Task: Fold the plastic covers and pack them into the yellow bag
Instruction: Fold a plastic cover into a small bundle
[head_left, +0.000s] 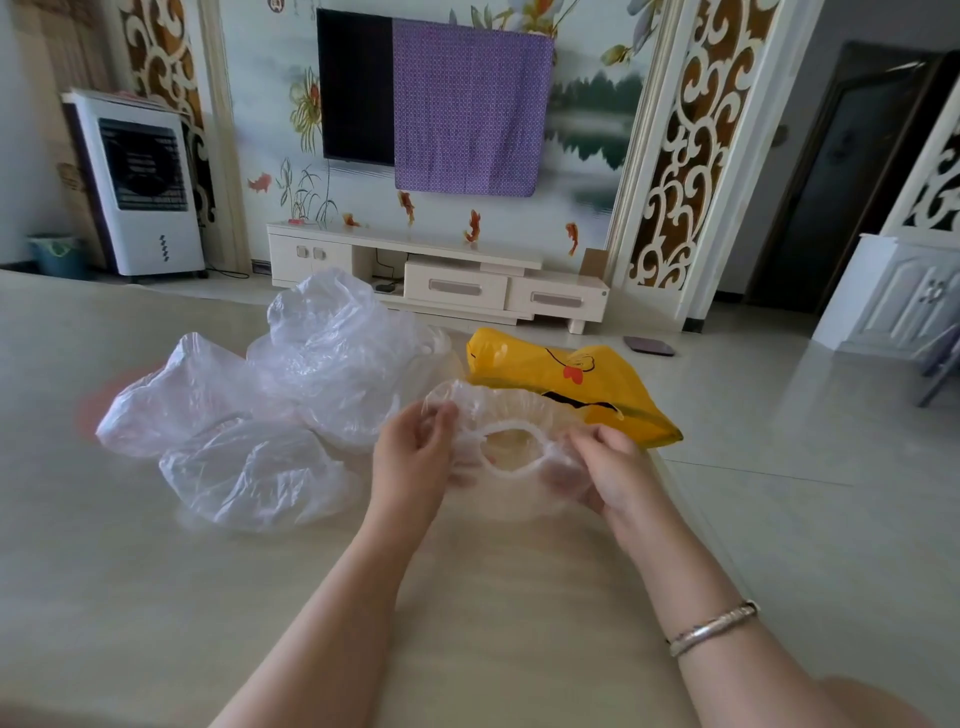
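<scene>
A clear plastic cover (511, 410) with a gathered elastic rim is held up over the table between both hands. My left hand (415, 457) pinches its left edge and my right hand (605, 462) grips its right edge. The round elastic opening faces me. Just behind it lies the yellow bag (566, 379), flat on the table with red and black print. A heap of several more clear plastic covers (270, 405) lies crumpled to the left of my hands.
The beige table (156, 597) runs out to a right edge near the yellow bag, with tiled floor beyond. A TV cabinet (441, 280), a white air cooler (140, 182) and a small bin (57, 254) stand by the far wall.
</scene>
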